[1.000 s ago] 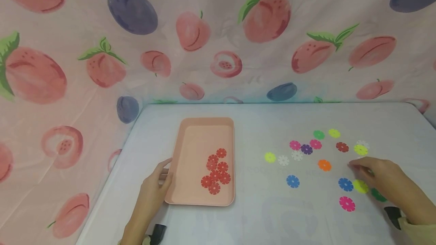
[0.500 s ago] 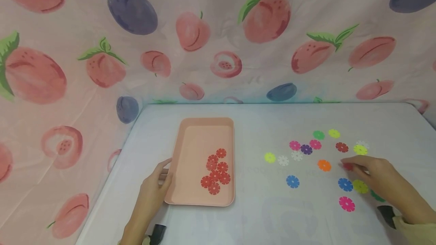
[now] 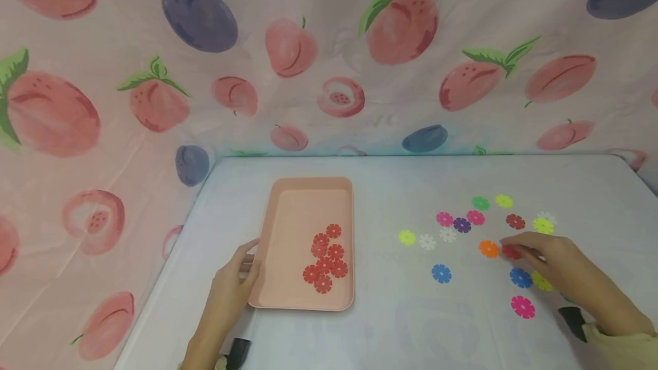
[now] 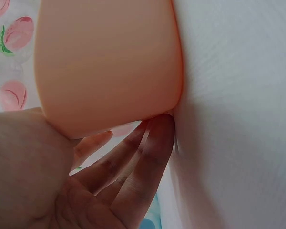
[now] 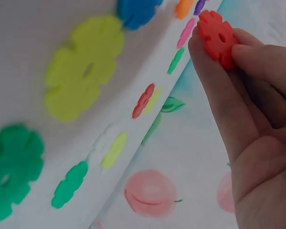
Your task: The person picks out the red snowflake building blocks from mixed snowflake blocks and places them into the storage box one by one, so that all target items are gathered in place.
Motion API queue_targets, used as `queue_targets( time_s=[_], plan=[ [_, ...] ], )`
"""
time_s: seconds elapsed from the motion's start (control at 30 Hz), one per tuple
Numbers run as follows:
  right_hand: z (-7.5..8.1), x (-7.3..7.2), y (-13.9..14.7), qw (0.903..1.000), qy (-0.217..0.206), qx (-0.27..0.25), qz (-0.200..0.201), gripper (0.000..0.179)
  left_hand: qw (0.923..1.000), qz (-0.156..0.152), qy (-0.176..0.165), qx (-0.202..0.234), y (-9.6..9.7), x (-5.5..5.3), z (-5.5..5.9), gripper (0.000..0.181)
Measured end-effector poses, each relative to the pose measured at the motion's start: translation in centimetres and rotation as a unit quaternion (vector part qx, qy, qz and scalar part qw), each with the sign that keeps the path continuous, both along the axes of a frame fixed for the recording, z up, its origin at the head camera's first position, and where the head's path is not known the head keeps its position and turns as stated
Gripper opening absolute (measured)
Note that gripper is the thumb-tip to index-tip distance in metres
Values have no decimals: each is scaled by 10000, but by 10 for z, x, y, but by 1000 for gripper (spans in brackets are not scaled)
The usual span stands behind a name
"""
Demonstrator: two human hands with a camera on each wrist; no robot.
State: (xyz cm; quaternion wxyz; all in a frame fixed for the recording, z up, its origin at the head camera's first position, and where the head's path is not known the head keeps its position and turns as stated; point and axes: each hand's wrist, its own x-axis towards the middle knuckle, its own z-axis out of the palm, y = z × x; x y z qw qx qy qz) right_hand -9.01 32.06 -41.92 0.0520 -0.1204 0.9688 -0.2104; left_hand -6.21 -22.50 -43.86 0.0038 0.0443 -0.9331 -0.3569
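Note:
In the head view my right hand (image 3: 552, 256) pinches a red flower-shaped disc (image 5: 218, 39) between thumb and fingertips, above the table beside an orange disc (image 3: 489, 249). The right wrist view shows its notched rim and centre slot. At the left, my left hand (image 3: 233, 278) holds the left edge of a pink tray (image 3: 288, 210). The left wrist view has its fingers (image 4: 152, 152) against the tray's outer wall, the thumb's tip hidden behind the tray. Several red discs (image 3: 324, 266) lie in the tray's right part, some overlapping.
Loose flower discs lie on the right of the white table (image 3: 385, 301): blue (image 3: 441, 273), pink (image 3: 523, 307), purple (image 3: 462, 225), dark red (image 3: 516, 221), yellow (image 3: 407, 237), white (image 3: 427, 242) and green (image 3: 480, 203). Fruit-print cloth (image 3: 329, 44) stands behind the table.
My right hand has moved left, carrying the red disc towards the orange one. The left hand and the tray have stayed in place.

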Motion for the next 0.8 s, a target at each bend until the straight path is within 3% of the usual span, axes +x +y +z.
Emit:
queue_targets(
  time_s=[0.27, 0.57, 0.8],
  plan=[
    [3, -2, -11, 9993, 187, -189, 261, 31, 10000, 3, -4, -30, 0, 0, 0, 46],
    [7, -5, -26, 9966, 672, -251, 413, 30, 10000, -15, -2, -18, 0, 0, 0, 46],
    [10, -11, -39, 9983, 260, -329, 405, 26, 10000, -30, 59, -41, 0, 1, -1, 46]
  ],
)
